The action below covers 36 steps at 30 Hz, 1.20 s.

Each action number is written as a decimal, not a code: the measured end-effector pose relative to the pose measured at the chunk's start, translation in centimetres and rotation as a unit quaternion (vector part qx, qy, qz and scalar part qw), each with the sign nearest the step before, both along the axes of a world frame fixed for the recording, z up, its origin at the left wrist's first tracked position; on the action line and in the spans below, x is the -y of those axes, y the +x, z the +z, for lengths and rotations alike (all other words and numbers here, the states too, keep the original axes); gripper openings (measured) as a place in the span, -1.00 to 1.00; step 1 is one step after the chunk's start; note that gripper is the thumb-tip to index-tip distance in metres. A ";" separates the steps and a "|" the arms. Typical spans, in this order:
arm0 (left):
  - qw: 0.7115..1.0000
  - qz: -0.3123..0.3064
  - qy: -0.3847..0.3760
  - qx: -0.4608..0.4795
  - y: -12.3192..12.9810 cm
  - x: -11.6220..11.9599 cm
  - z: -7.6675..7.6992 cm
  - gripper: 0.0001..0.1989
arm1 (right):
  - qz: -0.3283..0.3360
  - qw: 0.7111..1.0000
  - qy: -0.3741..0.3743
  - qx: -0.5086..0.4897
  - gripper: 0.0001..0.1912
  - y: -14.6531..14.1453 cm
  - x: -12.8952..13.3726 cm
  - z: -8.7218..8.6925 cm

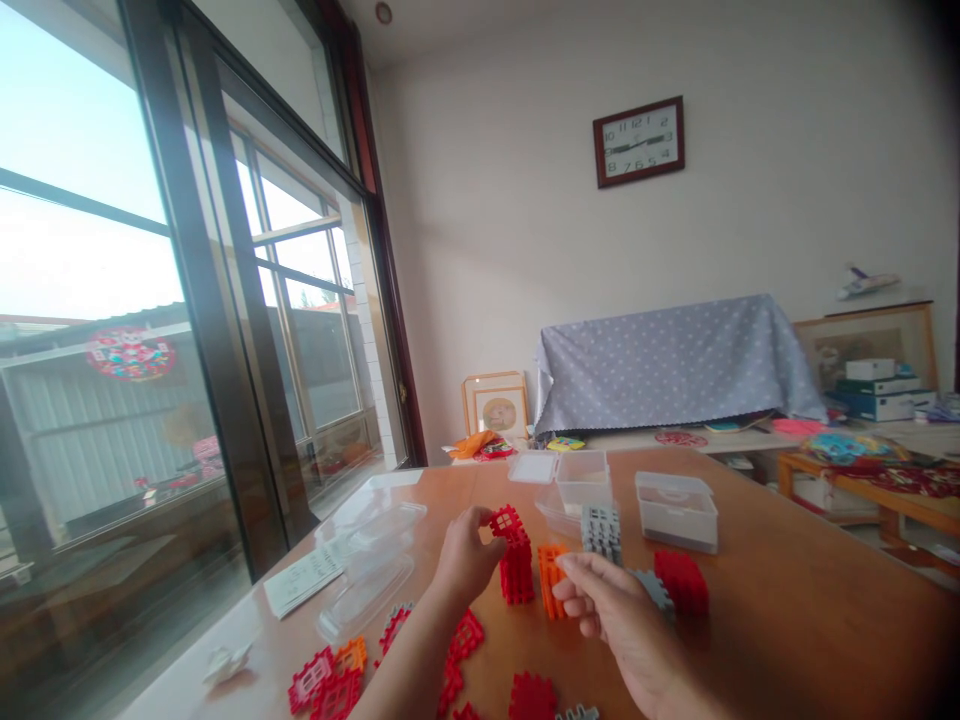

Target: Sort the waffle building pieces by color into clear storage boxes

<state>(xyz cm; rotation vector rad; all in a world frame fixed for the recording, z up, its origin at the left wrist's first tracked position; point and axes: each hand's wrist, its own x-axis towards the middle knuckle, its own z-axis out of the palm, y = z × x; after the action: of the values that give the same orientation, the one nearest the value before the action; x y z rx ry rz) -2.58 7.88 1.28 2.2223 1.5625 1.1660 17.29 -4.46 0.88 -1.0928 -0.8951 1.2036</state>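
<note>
My left hand (469, 548) pinches a red interlocking tile (506, 520) with square window openings, at the top of an upright red tile stack (516, 578). To its right stands a stack of orange tiles (551, 590). My right hand (611, 605) has its fingers curled and its thumb and fingertip together against the orange stack's right edge; what they grip, if anything, is hidden. Behind it rises a stack of grey tiles (601, 530). A solid red stack (681, 582) sits right of this hand, with grey-blue pieces (654, 588) partly hidden beside it.
Loose red tiles (466, 635), an orange tile (351, 655) and a red plate (532, 695) lie near the front edge. Clear plastic boxes (679, 515) stand farther back. Transparent lids (367, 595), a paper sheet (304, 578) and crumpled white scrap (227, 664) lie left.
</note>
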 end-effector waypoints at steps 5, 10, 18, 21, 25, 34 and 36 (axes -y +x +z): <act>0.999 0.003 -0.030 -0.044 0.4 -1.1 -1.1 -0.67 | -0.012 1.000 0.001 -0.014 -0.54 0.1 0.0 0.1; 0.995 0.008 -0.054 -0.078 0.4 -1.0 -1.3 -0.64 | -0.007 1.000 0.004 -0.020 -0.54 0.3 -0.1 0.2; 0.991 -0.006 -0.083 -0.104 0.3 -1.1 -0.7 -0.45 | -0.006 1.000 0.009 -0.022 -0.54 0.4 -0.3 -0.2; 0.989 -0.017 -0.098 -0.107 0.3 -1.4 -0.5 -0.43 | -0.005 1.000 0.008 -0.021 -0.54 0.4 -0.3 -0.2; 0.988 -0.028 -0.113 -0.106 0.3 -1.7 -0.4 -0.42 | -0.006 1.000 0.009 -0.020 -0.55 0.4 -0.2 0.1; 0.987 -0.046 -0.128 -0.081 0.0 -2.3 -0.4 -0.39 | 0.000 1.000 0.011 -0.017 -0.57 0.4 -0.3 -0.1; 0.988 -0.048 -0.130 -0.072 0.0 -2.3 -0.5 -0.40 | 0.001 1.000 0.012 -0.017 -0.57 0.5 -0.3 -0.1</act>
<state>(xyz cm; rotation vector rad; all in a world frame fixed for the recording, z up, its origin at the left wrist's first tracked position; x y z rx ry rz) -2.60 10.14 0.77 2.2186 1.5388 0.7424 17.75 -4.14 0.77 -1.0489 -0.8826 1.2058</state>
